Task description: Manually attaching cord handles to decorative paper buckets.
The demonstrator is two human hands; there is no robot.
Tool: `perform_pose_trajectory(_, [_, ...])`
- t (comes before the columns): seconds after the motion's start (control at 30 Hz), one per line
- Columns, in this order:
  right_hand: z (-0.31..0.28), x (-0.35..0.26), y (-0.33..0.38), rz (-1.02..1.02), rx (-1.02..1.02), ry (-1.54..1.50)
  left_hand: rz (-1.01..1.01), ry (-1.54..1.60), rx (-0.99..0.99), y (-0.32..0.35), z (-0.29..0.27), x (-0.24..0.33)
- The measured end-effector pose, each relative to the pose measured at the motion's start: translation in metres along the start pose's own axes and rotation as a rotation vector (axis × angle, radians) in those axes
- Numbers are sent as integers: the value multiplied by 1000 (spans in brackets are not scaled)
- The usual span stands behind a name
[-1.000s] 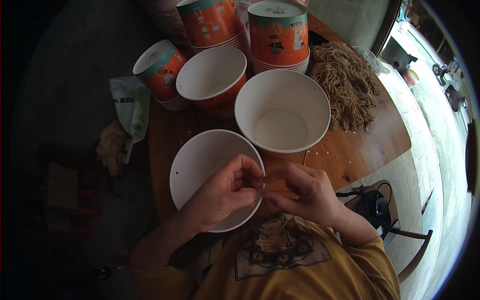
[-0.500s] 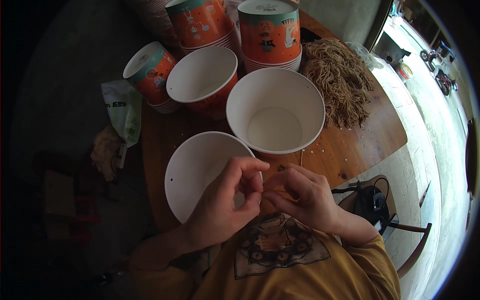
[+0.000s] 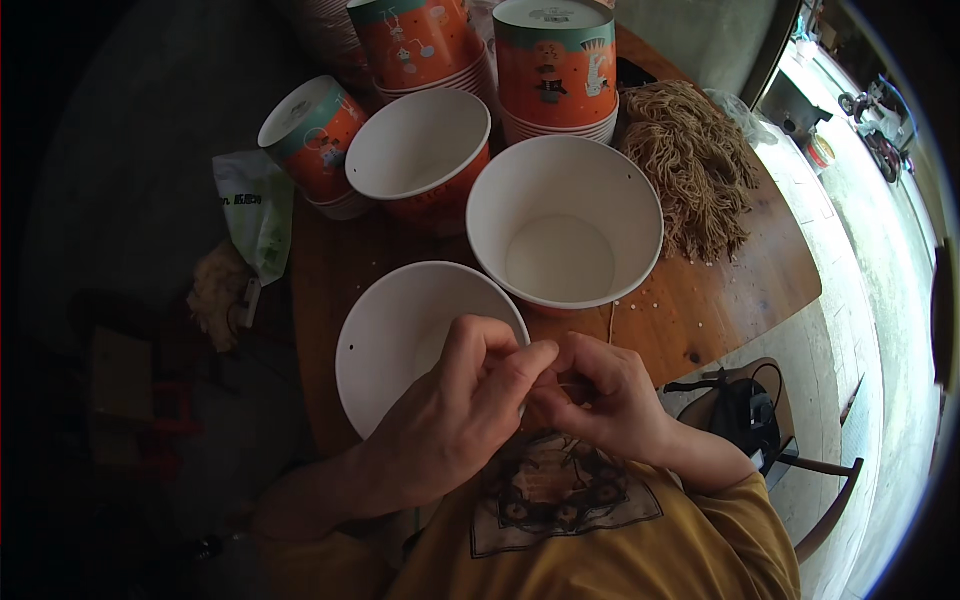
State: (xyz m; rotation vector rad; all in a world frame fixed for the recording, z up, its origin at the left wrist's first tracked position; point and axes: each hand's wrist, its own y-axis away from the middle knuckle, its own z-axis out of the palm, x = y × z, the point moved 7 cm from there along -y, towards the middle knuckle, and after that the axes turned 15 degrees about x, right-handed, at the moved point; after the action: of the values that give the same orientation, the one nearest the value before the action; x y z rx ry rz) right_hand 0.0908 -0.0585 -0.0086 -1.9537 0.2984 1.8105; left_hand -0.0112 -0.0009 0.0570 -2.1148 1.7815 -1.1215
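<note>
Close to my chest, my left hand and my right hand meet at the fingertips, both pinched closed. A thin string shows faintly by the right fingers; most of it is hidden between the hands. Just behind them, a white-lined paper bucket stands at the table's near edge with its mouth up, and a small dark hole shows near its rim. My left hand covers part of that bucket. Beyond my right hand is a second open paper bucket, also with a hole near the rim.
Another open bucket tilts behind these. Stacks of upturned orange-and-green buckets stand at the back. Tan strings lie heaped at right on the wooden table. A chair with a black bag is at right.
My left fingers have closed in and shifted right against my right fingertips; the gap between the hands is gone. The whole scene sits slightly farther right in view.
</note>
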Motion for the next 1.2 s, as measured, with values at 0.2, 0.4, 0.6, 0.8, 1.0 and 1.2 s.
perform_pose_trajectory(0.2, [1, -13, 1, -190, -1, 176, -5, -34, 21, 0, 0, -1])
perform_pose_trajectory(0.4, [-2, -17, 2, -345, 70, 246, -169, -47, 69, 12, -1, -8])
perform_pose_trajectory(0.6, [-2, -19, 4, -416, 77, 248, -323, 61, 94, 14, 1, -8])
perform_pose_trajectory(0.8, [-1, -22, 6, -490, 96, 288, -208, 56, 102, 13, 0, -7])
perform_pose_trajectory(1.0, [0, -23, 7, -532, 89, 297, -212, 100, 123, 10, -1, -4])
perform_pose_trajectory(1.2, [-1, -16, 6, -401, 68, 210, -228, 174, 144, 13, 0, -7])
